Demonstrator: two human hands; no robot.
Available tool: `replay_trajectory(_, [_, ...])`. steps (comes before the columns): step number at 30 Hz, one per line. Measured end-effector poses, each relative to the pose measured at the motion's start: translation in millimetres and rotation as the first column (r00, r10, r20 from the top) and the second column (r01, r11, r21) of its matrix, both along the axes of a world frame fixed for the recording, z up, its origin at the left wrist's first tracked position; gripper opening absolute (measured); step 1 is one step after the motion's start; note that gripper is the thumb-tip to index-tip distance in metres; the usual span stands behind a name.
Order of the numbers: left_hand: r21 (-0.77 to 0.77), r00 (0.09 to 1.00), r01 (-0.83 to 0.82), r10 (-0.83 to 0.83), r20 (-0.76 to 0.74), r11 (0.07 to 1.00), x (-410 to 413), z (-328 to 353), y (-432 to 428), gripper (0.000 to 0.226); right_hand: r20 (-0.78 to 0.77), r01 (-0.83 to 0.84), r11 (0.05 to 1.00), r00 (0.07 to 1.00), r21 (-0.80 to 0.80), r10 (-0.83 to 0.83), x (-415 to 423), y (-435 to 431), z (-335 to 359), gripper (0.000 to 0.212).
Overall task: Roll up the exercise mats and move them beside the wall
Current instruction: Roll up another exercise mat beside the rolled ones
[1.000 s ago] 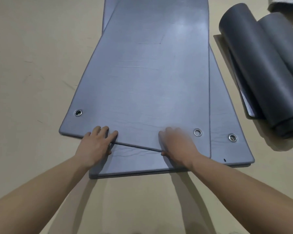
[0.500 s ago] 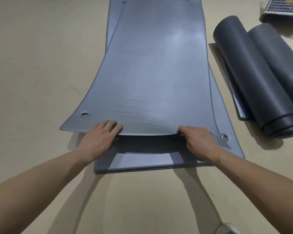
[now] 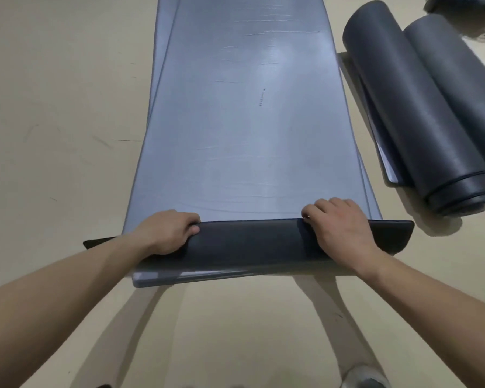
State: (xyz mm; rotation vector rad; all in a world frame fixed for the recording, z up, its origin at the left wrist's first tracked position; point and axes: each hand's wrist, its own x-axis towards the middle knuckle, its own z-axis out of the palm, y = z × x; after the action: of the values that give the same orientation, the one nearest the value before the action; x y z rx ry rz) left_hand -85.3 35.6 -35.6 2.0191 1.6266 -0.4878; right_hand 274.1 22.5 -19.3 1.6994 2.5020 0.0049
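Forearms reach forward from the lower corners, both palms down on the near end of the top mat [image 3: 249, 135]; that end is turned over onto the mat itself, so a dark flap [image 3: 249, 242] of underside lies across its width; the left hand [image 3: 168, 232] grips the flap near its left end and the right hand [image 3: 338, 228] near its right end, the fingers [image 3: 191, 219] of each clenched over the fold line. The top mat runs away flat, its far end out of view; a lower mat [image 3: 163, 278] lies beneath it, slightly askew, showing along its left edge, right edge and near end. Bare floor [image 3: 53, 107] opens wide left of the top mat and nearer than it; right of it two rolled mats [image 3: 409, 116] lie side by side, near its right edge but apart from it; a grey shoe [image 3: 364, 378] shows nearer than the mat.
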Motion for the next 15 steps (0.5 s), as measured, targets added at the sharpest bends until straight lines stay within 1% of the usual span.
replay_trajectory(1, [0.023,1.000,-0.004,0.005,-0.020,1.000,0.7,-2.1,7.6,0.019,-0.022,-0.079,0.982,0.996,0.169,0.084,-1.3,-8.7,-5.9,0.024])
replay_trajectory(2, [0.054,0.999,-0.002,0.005,-0.053,0.999,3.6,-3.3,12.4,0.023,-0.046,-0.123,0.955,0.989,0.272,0.140,-3.5,-18.6,-11.2,0.027])
replay_trajectory(3, [0.100,0.996,0.009,0.000,-0.089,0.995,7.3,-5.7,15.3,0.025,-0.054,-0.150,0.938,0.983,0.312,0.175,-5.6,-28.6,-17.8,0.028])
replay_trajectory(4, [0.158,0.992,0.038,-0.018,-0.122,0.987,10.8,-10.2,15.6,0.027,-0.047,-0.151,0.950,0.984,0.272,0.170,-8.4,-38.1,-23.0,0.032])
replay_trajectory(5, [0.222,0.987,0.070,-0.035,-0.157,0.972,14.9,-12.9,13.6,0.028,-0.019,-0.135,0.976,0.990,0.173,0.141,-11.6,-46.3,-28.8,0.043])
replay_trajectory(6, [0.302,0.982,0.099,-0.045,-0.181,0.948,17.5,-14.9,10.3,0.029,0.030,-0.102,0.993,0.994,0.057,0.101,-12.5,-52.1,-35.2,0.061])
replay_trajectory(7, [0.400,0.983,0.109,-0.040,-0.178,0.910,19.1,-16.9,6.0,0.027,0.083,-0.079,0.996,0.993,-0.030,0.081,-11.2,-53.8,-40.4,0.080])
replay_trajectory(8, [0.494,0.987,0.110,-0.038,-0.154,0.863,19.7,-19.5,1.0,0.022,0.117,-0.066,0.994,0.990,-0.090,0.076,-10.6,-50.9,-43.1,0.092])
replay_trajectory(9, [0.561,0.991,0.103,-0.035,-0.131,0.821,19.2,-20.9,-4.5,0.016,0.129,-0.069,0.991,0.988,-0.114,0.084,-10.4,-45.4,-46.4,0.099])
replay_trajectory(10, [0.618,0.992,0.105,-0.040,-0.117,0.779,17.1,-23.7,-8.2,0.013,0.126,-0.075,0.990,0.988,-0.118,0.090,-11.2,-38.4,-48.0,0.101])
replay_trajectory(12, [0.644,0.985,0.168,-0.106,-0.135,0.746,12.7,-27.1,-13.0,0.023,0.104,-0.099,0.988,0.988,-0.120,0.112,-14.9,-25.8,-48.8,0.097])
replay_trajectory(13, [0.657,0.981,0.192,-0.148,-0.122,0.729,10.2,-28.1,-15.0,0.023,0.100,-0.119,0.983,0.986,-0.137,0.133,-16.1,-21.8,-49.9,0.093])
replay_trajectory(14, [0.655,0.979,0.200,-0.181,-0.098,0.729,8.5,-27.6,-18.1,0.020,0.102,-0.134,0.977,0.983,-0.166,0.152,-16.8,-19.7,-51.5,0.089])
replay_trajectory(15, [0.625,0.977,0.198,-0.201,-0.067,0.755,6.0,-28.1,-21.9,0.029,0.097,-0.144,0.971,0.982,-0.193,0.165,-16.3,-18.8,-53.5,0.087])
